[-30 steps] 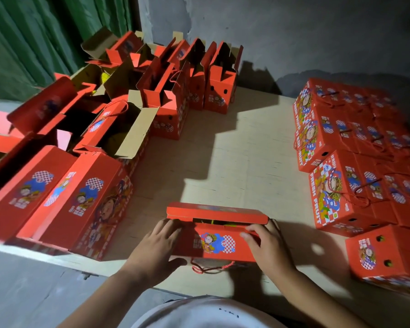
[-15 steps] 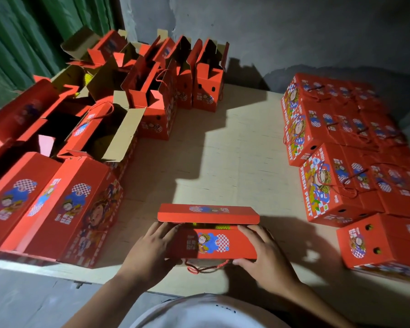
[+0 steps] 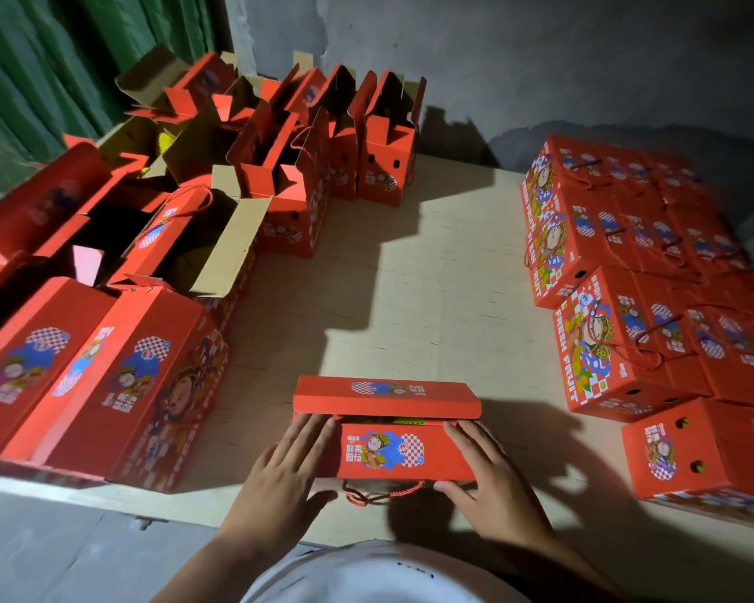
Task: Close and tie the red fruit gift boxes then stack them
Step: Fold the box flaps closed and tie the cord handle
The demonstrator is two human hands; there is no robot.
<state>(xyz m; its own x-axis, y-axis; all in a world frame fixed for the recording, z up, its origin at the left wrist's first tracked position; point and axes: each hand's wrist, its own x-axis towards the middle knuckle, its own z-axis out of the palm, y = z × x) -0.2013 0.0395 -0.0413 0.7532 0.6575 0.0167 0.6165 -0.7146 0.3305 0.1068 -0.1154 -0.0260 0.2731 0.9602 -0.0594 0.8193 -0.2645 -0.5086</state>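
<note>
Box in work: red fruit gift box [image 3: 386, 446] at the near edge of the table [image 3: 432, 276], between both hands.
Flaps: far top flap [image 3: 386, 396] raised and level — near top flap [image 3: 403, 452] laid down; a gap between them shows something yellow-green inside.
Cord: red rope handle [image 3: 382, 493] hangs below the near flap.
Left hand [image 3: 288, 480]: fingers straight, flat on the box's left end, thumb spread below; it presses, not grips.
Right hand [image 3: 488, 485]: fingers extended over the near flap's right end, thumb under its lower edge — the flap is held between them.
Left of table: open boxes [image 3: 253, 176] with flaps up; two closed boxes [image 3: 105, 376] lie nearest the edge.
Right of table: closed boxes with cords [image 3: 627, 263] stand in close rows; one more box [image 3: 706, 454] sits nearer the front.
Background: green curtain [image 3: 62, 58], grey wall [image 3: 540, 58].
</note>
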